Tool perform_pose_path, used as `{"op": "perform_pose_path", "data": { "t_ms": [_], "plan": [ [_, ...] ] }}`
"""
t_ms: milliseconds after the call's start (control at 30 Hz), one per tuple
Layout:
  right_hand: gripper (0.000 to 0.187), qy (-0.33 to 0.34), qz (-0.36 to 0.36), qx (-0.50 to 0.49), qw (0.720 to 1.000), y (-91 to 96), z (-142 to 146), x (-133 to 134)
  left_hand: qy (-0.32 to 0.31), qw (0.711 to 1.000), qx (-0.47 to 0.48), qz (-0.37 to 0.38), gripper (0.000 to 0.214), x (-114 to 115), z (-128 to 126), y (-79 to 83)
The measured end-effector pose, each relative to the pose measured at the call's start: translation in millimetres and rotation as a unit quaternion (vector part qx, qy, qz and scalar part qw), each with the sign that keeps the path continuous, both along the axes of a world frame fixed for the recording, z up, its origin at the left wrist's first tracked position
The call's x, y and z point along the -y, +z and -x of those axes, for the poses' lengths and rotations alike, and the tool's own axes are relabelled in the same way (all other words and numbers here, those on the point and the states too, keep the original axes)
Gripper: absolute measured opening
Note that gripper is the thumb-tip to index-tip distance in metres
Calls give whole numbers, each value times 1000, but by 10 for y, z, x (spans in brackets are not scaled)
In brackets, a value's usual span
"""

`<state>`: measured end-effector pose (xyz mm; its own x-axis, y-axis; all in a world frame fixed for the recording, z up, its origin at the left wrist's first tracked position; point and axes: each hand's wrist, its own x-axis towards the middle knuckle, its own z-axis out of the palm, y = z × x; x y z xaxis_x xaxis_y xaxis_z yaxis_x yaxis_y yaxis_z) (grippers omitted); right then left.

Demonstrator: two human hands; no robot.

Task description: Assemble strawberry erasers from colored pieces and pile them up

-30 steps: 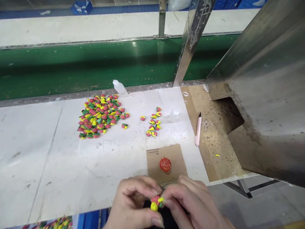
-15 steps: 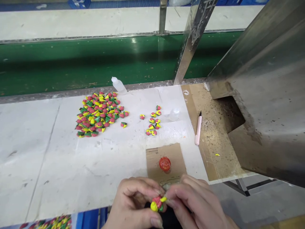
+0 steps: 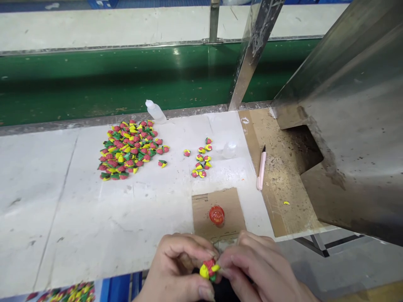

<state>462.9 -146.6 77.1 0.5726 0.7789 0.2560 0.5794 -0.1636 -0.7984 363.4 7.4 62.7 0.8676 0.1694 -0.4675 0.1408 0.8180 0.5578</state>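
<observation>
Between thumb and fingers, my left hand (image 3: pixel 179 268) holds a small red, yellow and green fruit-shaped figure (image 3: pixel 208 268) at the bottom centre. My right hand (image 3: pixel 258 268) is closed in a pinch on a small yellow piece (image 3: pixel 215 267) that touches the figure's right side. Just beyond my hands lies a square of cardboard (image 3: pixel 201 226) with a small red dish (image 3: pixel 217 215) of clear, wet-looking stuff on it. Farther off, several like figures (image 3: pixel 201 158) form a loose group, left of which is a big pile of such figures (image 3: pixel 129 149).
A white squeeze bottle (image 3: pixel 155 111) leans at the table's back edge. A clear, rounded object (image 3: pixel 229 149) sits right of the small group. A pink pen (image 3: pixel 261 170) and a yellow bit (image 3: pixel 286 203) lie at right, near a metal housing (image 3: pixel 355 138). Behind runs a green belt (image 3: pixel 126 79).
The yellow piece in my right fingers has come slightly lower against the figure, which has turned a little in my left hand. The view has shifted slightly.
</observation>
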Motion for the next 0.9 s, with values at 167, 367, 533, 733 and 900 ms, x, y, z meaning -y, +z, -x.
{"op": "perform_pose_path", "data": {
  "t_ms": [167,367,533,733,900],
  "plan": [
    [28,5,3,17,1000,-18,10,7,-4,1000,-10,-7,28,11,-3,11],
    [34,0,39,82,996,31,29,24,-36,999,15,-11,26,-43,23,-82],
    [36,46,51,87,994,108,-83,97,-59,994,74,-61,43,-118,32,-188],
    [20,136,36,-107,984,164,-351,69,-91,963,86,-237,48,-165,-50,12],
    [23,161,22,-211,964,103,-472,0,-92,932,103,-336,42,-176,-84,86]
  ]
}}
